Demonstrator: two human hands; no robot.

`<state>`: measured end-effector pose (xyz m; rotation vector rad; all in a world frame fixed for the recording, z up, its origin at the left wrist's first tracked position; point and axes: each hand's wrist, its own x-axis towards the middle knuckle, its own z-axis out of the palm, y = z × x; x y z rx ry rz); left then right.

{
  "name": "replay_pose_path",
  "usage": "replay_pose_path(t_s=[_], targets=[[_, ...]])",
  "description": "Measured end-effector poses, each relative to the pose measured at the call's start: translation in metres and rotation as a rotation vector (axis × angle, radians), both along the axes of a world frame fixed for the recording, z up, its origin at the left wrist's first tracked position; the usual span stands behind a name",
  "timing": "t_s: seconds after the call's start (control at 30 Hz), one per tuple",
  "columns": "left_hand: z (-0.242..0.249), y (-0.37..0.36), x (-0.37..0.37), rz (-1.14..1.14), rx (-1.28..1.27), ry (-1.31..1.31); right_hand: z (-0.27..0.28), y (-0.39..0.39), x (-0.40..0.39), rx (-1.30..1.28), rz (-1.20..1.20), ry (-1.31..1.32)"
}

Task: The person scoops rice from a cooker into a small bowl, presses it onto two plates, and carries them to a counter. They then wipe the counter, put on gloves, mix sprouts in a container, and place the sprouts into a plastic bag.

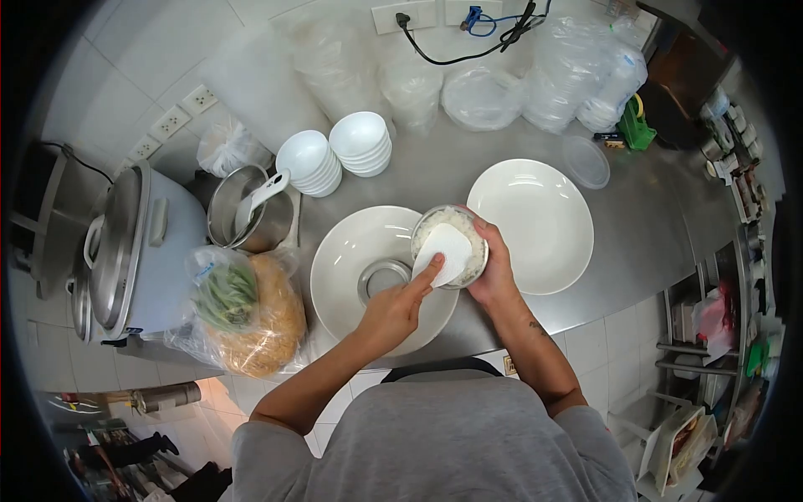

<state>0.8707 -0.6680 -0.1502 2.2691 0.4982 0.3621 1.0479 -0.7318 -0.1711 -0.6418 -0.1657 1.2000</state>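
Note:
My right hand [493, 263] grips the side of a small round bowl [478, 279] packed with white rice [441, 219]. In my left hand [391, 316] is a white rice paddle [447, 251], its flat blade lying against the rice; the handle is hidden by the hand. Both hands are above a large white plate [339, 314], whose right side the bowl partly covers. A round metal piece [365, 289] with a shiny rim sits in that plate. To the right lies a second large white plate [535, 226].
Two stacks of white bowls [311, 163] stand behind, beside a metal pot [222, 209] with a white-handled utensil. A large lidded cooker [163, 243] and a bag of noodle-like food [259, 326] are left. Plastic bags [343, 67] line the wall; a clear lid [585, 161] lies right.

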Motion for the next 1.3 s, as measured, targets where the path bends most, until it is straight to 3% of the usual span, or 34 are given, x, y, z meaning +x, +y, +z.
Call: replay_pose_path(t_s=[0.1,0.27,0.4,0.5,0.7,0.8,0.9,1.0,1.1,1.3], targets=[[0.038,0.008,-0.002,-0.049,-0.036,0.158,-0.001,-0.004,0.005,-0.019,0.011,0.079],[0.079,0.019,0.006,0.059,-0.048,0.119,0.010,-0.003,0.007,-0.002,-0.012,0.061],[0.048,0.017,0.019,-0.002,0.118,0.265,0.008,-0.004,0.007,-0.026,-0.041,0.025],[0.048,0.032,0.017,-0.009,-0.023,0.110,0.007,-0.002,0.007,-0.028,-0.044,-0.052],[0.051,0.002,0.013,-0.039,0.309,0.043,0.016,-0.004,0.011,-0.068,-0.186,-0.155],[0.042,-0.011,0.019,-0.037,0.566,0.310,0.022,-0.010,0.012,-0.048,-0.162,0.022],[0.030,0.001,0.017,-0.137,0.314,0.082,0.015,-0.018,0.018,0.011,-0.044,0.058],[0.048,0.013,0.015,-0.033,0.128,-0.040,0.029,-0.026,0.014,-0.063,-0.114,0.036],[0.031,0.005,0.022,-0.088,0.070,-0.056,0.018,-0.022,0.017,-0.038,-0.093,-0.045],[0.049,0.006,0.023,-0.113,-0.106,-0.050,0.023,-0.035,0.024,0.050,-0.049,-0.093]])
